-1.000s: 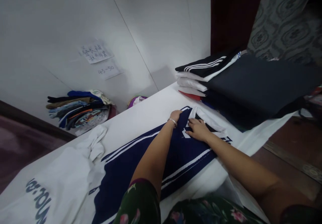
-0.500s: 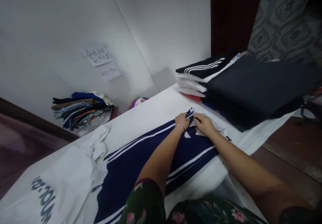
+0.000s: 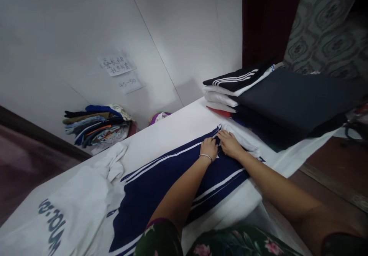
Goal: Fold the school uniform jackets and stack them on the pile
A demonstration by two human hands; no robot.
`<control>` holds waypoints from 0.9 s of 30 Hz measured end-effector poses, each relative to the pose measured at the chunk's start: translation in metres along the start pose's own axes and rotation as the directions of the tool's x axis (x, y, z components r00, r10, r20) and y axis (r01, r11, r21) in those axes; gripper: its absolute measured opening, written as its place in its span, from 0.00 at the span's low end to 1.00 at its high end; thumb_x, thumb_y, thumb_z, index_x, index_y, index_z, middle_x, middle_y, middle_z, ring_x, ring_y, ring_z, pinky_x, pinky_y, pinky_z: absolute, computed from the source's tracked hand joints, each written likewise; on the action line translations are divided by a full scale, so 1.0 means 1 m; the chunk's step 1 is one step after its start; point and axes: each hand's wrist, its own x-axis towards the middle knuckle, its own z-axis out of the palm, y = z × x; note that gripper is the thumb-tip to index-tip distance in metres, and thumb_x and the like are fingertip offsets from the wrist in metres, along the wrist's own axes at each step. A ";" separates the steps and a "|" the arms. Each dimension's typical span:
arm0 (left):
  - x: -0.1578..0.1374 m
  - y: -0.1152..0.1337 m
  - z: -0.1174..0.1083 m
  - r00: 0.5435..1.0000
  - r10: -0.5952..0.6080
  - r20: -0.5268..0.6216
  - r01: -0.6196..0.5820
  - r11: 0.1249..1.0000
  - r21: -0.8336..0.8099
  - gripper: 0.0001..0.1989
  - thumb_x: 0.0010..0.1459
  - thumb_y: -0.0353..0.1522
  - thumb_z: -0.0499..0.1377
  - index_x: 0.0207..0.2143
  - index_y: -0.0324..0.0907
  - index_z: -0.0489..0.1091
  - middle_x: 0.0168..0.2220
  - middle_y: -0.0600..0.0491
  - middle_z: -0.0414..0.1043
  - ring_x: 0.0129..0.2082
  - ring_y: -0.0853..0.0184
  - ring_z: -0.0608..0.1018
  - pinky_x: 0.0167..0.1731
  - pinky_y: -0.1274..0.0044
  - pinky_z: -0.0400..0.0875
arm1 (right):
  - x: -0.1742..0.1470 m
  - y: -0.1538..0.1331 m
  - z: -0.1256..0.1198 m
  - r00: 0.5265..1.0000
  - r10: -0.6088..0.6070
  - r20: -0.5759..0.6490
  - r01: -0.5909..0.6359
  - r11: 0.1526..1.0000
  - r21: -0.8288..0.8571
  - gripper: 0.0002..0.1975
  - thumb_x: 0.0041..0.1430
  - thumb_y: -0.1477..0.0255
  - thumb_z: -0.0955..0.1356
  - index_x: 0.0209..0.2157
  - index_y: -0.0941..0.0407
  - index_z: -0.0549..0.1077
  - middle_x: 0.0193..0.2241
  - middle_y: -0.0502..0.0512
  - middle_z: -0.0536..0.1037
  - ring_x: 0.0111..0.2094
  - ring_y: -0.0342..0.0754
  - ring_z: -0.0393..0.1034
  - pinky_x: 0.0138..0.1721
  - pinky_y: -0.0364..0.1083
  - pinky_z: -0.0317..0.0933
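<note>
A navy garment with white stripes along its sides lies spread across the white table. My left hand, a bracelet at its wrist, rests palm down near the garment's far right end. Beside it, my right hand presses on the same end with its fingers stretched out over the fabric. A white piece of cloth shows from under the right hand's far side; whether it belongs to the navy garment I cannot tell. Both hands cover part of the fabric between them.
A stack of folded clothes stands at the table's right. A white garment with dark lettering lies crumpled on the left. Beyond the far edge is another clothes pile. Paper notes hang on the wall.
The fingers of my left hand have let go of the striped edge and lie on the fabric. My right hand has flattened over the garment's end, and the fabric there looks smoother.
</note>
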 end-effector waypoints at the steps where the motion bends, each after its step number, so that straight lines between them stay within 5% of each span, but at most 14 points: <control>1: -0.001 0.000 0.002 1.000 0.000 -0.003 0.000 1.000 -0.004 0.18 0.62 0.33 0.50 0.52 0.40 0.67 0.54 0.46 0.65 0.54 0.59 0.65 0.53 0.67 0.60 | 0.003 -0.002 -0.002 1.000 -0.006 0.016 0.007 1.000 -0.031 0.27 0.57 0.79 0.57 0.58 0.60 0.64 0.60 0.63 0.63 0.64 0.57 0.49 0.60 0.61 0.46; 8: 0.000 -0.009 0.001 0.996 -0.055 -0.075 0.043 0.987 -0.153 0.17 0.62 0.33 0.51 0.51 0.41 0.69 0.54 0.49 0.67 0.55 0.62 0.66 0.56 0.71 0.59 | 0.061 0.025 -0.025 0.986 0.015 0.165 -0.005 0.998 -0.057 0.32 0.49 0.85 0.60 0.58 0.57 0.65 0.61 0.59 0.62 0.64 0.54 0.49 0.61 0.54 0.48; 13: 0.007 -0.015 -0.007 0.978 -0.175 -0.117 0.152 0.972 -0.182 0.19 0.61 0.34 0.52 0.55 0.42 0.65 0.57 0.48 0.66 0.58 0.61 0.63 0.58 0.68 0.54 | 0.094 0.054 -0.028 0.946 0.011 0.324 -0.001 0.999 -0.033 0.25 0.44 0.84 0.64 0.44 0.53 0.76 0.53 0.54 0.72 0.58 0.52 0.60 0.56 0.47 0.55; 19: 0.020 -0.022 -0.005 0.950 -0.311 -0.009 0.304 0.932 -0.200 0.17 0.63 0.35 0.50 0.51 0.42 0.69 0.51 0.48 0.71 0.53 0.62 0.69 0.53 0.71 0.60 | 0.111 0.066 -0.033 0.906 0.069 0.418 -0.064 0.998 -0.027 0.10 0.47 0.73 0.68 0.33 0.56 0.78 0.38 0.55 0.78 0.44 0.51 0.70 0.44 0.43 0.61; 23: 0.019 -0.023 0.000 0.939 -0.343 -0.029 0.333 0.926 -0.180 0.14 0.63 0.35 0.49 0.44 0.44 0.73 0.46 0.48 0.73 0.50 0.62 0.71 0.51 0.72 0.61 | 0.113 0.071 -0.034 0.880 0.131 0.457 -0.128 0.991 -0.038 0.09 0.50 0.68 0.66 0.29 0.57 0.77 0.30 0.53 0.78 0.35 0.48 0.70 0.33 0.41 0.60; 27: 0.016 -0.018 -0.001 0.939 -0.340 -0.050 0.331 0.933 -0.139 0.14 0.62 0.34 0.51 0.47 0.43 0.72 0.49 0.47 0.71 0.53 0.60 0.68 0.53 0.70 0.59 | 0.109 0.071 -0.027 0.883 0.187 0.430 -0.180 0.982 -0.056 0.12 0.52 0.67 0.64 0.30 0.58 0.76 0.30 0.54 0.77 0.34 0.48 0.70 0.30 0.40 0.58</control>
